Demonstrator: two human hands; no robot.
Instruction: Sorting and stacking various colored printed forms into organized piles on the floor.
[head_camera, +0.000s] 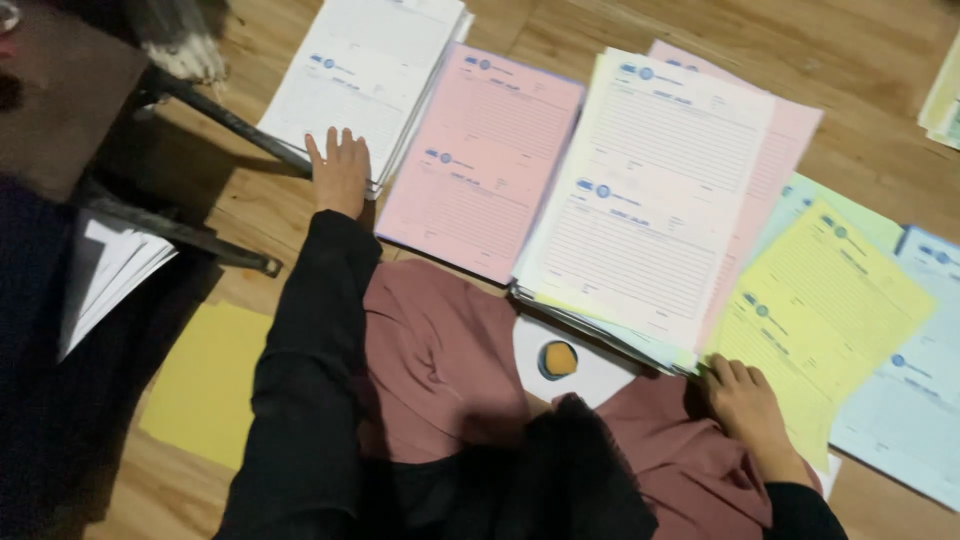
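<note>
My left hand (339, 168) lies flat, fingers together, on the near edge of a stack of white printed forms (360, 70) at the upper left. My right hand (741, 396) rests at the near corner of a thick mixed pile topped by a cream form (650, 190), its fingers curled against the pile's edge and a yellow sheet (830, 310). A pink stack of forms (480, 160) lies between the two hands. Both arms wear black sleeves. My lap is covered by mauve cloth (440, 360).
Light blue sheets (915, 400) lie at the far right on the wooden floor (860, 60). A small white card with an orange disc (559, 359) sits on my lap. Dark metal furniture legs (200, 105), white papers (110, 270) and a yellow sheet (205, 385) are at the left.
</note>
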